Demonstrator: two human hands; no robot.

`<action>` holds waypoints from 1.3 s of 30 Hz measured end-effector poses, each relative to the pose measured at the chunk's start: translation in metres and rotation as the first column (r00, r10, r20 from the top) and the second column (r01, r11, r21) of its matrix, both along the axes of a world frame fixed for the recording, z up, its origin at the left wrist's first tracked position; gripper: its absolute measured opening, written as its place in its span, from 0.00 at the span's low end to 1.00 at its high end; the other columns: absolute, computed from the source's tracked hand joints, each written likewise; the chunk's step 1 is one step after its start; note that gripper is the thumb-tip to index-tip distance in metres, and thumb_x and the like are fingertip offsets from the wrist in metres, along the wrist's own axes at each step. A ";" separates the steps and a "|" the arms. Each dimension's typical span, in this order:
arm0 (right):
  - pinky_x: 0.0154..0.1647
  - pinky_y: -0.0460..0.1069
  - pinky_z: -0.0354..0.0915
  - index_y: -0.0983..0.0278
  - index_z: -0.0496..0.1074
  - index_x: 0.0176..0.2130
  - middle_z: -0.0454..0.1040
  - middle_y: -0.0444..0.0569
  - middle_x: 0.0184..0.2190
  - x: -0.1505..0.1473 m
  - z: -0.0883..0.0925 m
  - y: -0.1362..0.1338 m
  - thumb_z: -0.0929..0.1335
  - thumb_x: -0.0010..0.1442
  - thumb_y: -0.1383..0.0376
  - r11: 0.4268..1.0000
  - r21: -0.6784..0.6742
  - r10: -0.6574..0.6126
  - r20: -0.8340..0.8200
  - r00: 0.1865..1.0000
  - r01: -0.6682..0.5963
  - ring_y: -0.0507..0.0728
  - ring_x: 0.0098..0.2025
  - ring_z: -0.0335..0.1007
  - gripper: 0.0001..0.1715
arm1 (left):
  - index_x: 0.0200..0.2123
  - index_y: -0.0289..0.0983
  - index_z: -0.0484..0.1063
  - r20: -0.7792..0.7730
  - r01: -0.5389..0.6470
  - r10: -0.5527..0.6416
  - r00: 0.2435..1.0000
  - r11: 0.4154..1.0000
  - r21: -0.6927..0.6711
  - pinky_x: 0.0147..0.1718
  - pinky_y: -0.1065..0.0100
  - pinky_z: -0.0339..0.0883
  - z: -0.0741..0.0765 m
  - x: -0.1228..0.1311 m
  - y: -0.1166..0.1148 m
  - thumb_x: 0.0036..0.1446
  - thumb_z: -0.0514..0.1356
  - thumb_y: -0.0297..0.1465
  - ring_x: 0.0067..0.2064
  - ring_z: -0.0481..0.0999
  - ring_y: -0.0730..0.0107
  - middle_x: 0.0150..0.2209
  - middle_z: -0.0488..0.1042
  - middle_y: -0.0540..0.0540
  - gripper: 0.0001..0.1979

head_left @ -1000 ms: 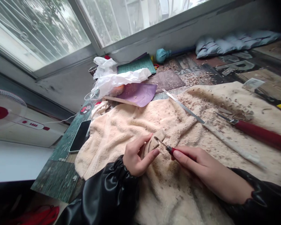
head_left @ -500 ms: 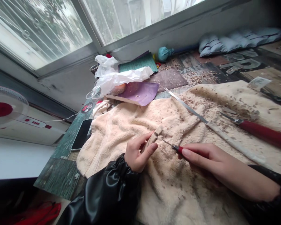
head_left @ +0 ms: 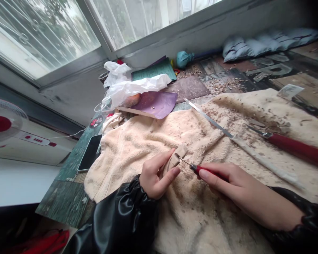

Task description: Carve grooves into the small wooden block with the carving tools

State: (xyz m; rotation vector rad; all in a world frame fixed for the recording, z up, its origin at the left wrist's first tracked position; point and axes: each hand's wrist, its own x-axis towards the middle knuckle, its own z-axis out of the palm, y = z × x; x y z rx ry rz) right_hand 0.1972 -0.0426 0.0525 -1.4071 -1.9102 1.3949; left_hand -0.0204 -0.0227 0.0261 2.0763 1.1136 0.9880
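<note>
My left hand (head_left: pixel 157 173) is closed around a small pale piece of wood (head_left: pixel 174 159), which has a notch at its upper end. A red-handled carving knife (head_left: pixel 196 168) is gripped in my right hand (head_left: pixel 229 188). Its thin metal tip meets the wood at the notch, between the two hands. Both hands are over a cream towel (head_left: pixel 127 141) strewn with wood shavings. My right palm and part of the handle are hidden by my fingers.
On the towel's right lie a larger red-handled tool (head_left: pixel 296 146) and a long thin metal blade with a pale wrapped handle (head_left: pixel 265 160). Left are a phone (head_left: pixel 90 153) and a fan (head_left: pixel 5 123). Behind are a purple sheet (head_left: pixel 159 104) and a white plastic bag (head_left: pixel 140 86).
The knife tip has come left and up against the wood. My left hand has turned the wood, so more of its notched face shows. The view has shifted slightly.
</note>
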 end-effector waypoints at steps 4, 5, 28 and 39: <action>0.31 0.49 0.63 0.62 0.68 0.28 0.74 0.47 0.27 -0.003 0.001 -0.004 0.56 0.64 0.49 1.000 -0.004 -0.022 0.003 1.000 0.022 0.56 0.31 0.69 0.25 | 0.54 0.31 0.69 -0.020 0.018 -0.016 1.000 0.996 0.085 0.37 0.66 0.69 -0.001 0.000 -0.001 0.59 0.56 0.37 0.37 0.75 0.63 0.38 0.76 0.40 0.23; 0.31 0.50 0.63 0.62 0.68 0.27 0.74 0.47 0.27 -0.004 0.001 -0.005 0.56 0.64 0.50 0.999 0.000 -0.034 0.014 0.999 0.034 0.56 0.30 0.69 0.25 | 0.55 0.31 0.68 -0.028 0.016 -0.013 1.000 0.995 0.096 0.37 0.67 0.69 -0.002 0.001 -0.001 0.59 0.56 0.36 0.37 0.75 0.64 0.39 0.75 0.40 0.23; 0.20 0.49 0.60 0.62 0.64 0.32 0.73 0.49 0.22 -0.038 -0.028 -0.024 0.52 0.66 0.56 0.827 0.545 -0.334 0.282 0.900 0.136 0.57 0.21 0.72 0.21 | 0.52 0.31 0.70 -0.058 -0.198 0.198 0.978 0.980 0.015 0.41 0.63 0.69 0.006 0.015 -0.011 0.61 0.54 0.38 0.40 0.75 0.60 0.40 0.76 0.39 0.22; 0.31 0.50 0.59 0.60 0.65 0.30 0.72 0.44 0.23 -0.012 -0.009 -0.008 0.53 0.65 0.49 0.986 0.124 -0.120 0.081 0.990 0.109 0.55 0.28 0.69 0.25 | 0.37 0.32 0.75 0.159 -0.171 0.216 0.963 0.950 -0.261 0.21 0.70 0.59 0.008 0.013 -0.006 0.61 0.51 0.45 0.20 0.64 0.74 0.19 0.64 0.51 0.23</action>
